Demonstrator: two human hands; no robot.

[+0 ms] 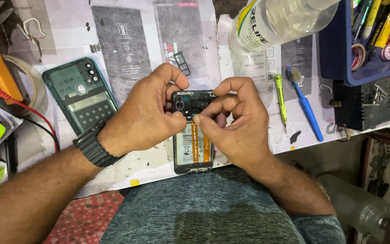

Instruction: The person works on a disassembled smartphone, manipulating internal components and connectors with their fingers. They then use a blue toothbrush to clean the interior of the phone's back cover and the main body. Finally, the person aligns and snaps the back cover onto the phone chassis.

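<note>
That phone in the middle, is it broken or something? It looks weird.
It looks opened up, not smashed. The phone lies with its back off, so its battery and orange ribbon strips show. The green back cover lies apart, left of the left hand. The right hand pinches a strip's top.

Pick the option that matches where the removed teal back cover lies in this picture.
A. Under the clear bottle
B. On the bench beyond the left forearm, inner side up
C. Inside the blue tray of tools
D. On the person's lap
B: the teal back cover lies inner side up on the paper-covered bench, just beyond the left hand and its wristwatch, while both hands, the right hand too, work on the opened phone.
</note>
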